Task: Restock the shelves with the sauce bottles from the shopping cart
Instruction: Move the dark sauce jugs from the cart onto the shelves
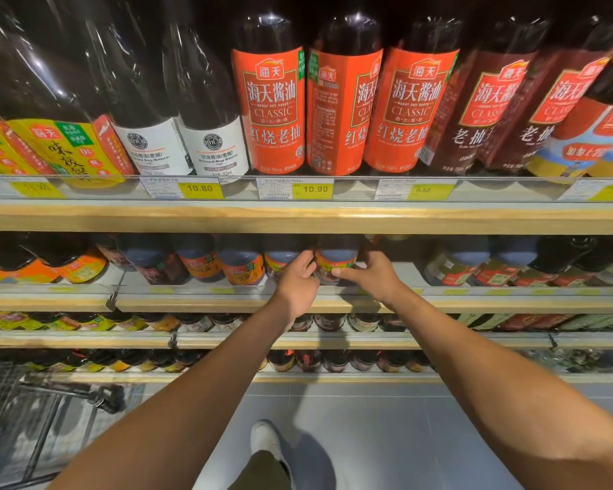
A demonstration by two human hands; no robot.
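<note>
A dark sauce bottle [335, 258] with an orange and green label stands on the second shelf [227, 303], at the right end of a row of like bottles [239, 259]. My left hand [298, 282] grips its left side, fingers curled round it. My right hand [370, 275] holds its right side, thumb across the label. Both arms reach up from below. The shopping cart [32, 419] shows at the bottom left; its contents are hidden.
The top shelf [298, 217] carries tall soy sauce bottles [273, 107] with red labels, right over my hands. To the right of the held bottle is a gap on the shelf, then other bottles [475, 263]. Lower shelves hold more bottles. My shoe [266, 440] is on the grey floor.
</note>
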